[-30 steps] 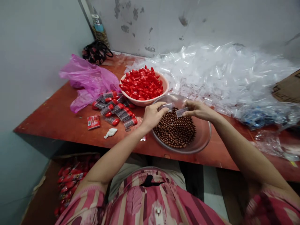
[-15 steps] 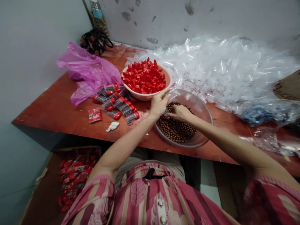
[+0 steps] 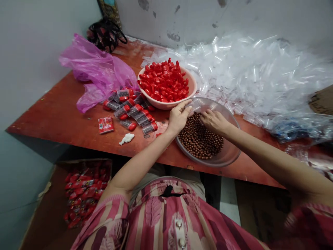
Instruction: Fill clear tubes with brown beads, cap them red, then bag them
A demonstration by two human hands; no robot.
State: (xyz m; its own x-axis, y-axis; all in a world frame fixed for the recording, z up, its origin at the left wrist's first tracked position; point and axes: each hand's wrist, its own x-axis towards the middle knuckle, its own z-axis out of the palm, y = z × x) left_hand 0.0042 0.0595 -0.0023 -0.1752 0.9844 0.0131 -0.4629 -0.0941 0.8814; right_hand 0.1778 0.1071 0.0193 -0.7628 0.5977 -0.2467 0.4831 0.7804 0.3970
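My left hand (image 3: pixel 179 118) is closed around a clear plastic tube (image 3: pixel 193 105), held slanting over the rim of a translucent grey bowl (image 3: pixel 232 146). Small shiny brown balls (image 3: pixel 201 146) lie in that bowl. Just above the balls, to the right of the tube, is my right hand (image 3: pixel 213 121), its fingers curled together; what they hold, if anything, is hidden. Behind my left hand stands a pale pink bowl (image 3: pixel 193 86) heaped with red plastic caps (image 3: pixel 166 81). Left of it lie several filled clear tubes with red caps (image 3: pixel 135 111).
A large heap of clear tubes (image 3: pixel 249 73) covers the table's back right. A pink plastic bag (image 3: pixel 104 69) and a dark patterned bag (image 3: pixel 105 34) lie back left. Nearer are a red packet (image 3: pixel 106 125) and a crumpled white scrap (image 3: pixel 127 139). Below left, a box holds red-capped items (image 3: pixel 85 191).
My right hand has drawn back from the balls beside the tube, up and to the right. My left hand keeps its hold on the tube. The view has shifted slightly.
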